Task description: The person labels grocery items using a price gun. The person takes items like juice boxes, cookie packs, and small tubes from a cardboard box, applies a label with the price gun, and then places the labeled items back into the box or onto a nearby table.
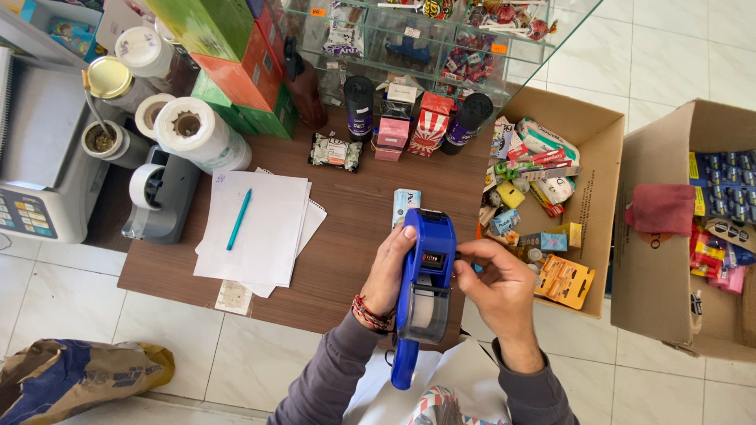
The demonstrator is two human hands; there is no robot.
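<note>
Blue price-label gun point(425, 275) held above brown table point(354, 228) edge, left hand point(387, 271) wrapped around its body, right hand point(498, 290) fingertips pinched on its side dial, open cardboard box point(594, 189) of small goods just right.

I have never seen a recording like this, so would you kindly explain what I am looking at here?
This is one picture from a camera worn on a person's head, looking down at their own two bare hands. The left hand grips a blue price-label gun, and the right hand fingers its side near the small dial. Below is a brown wooden table with white paper sheets, a teal pen and a tape dispenser. Beside it stands a cardboard box of small goods.
</note>
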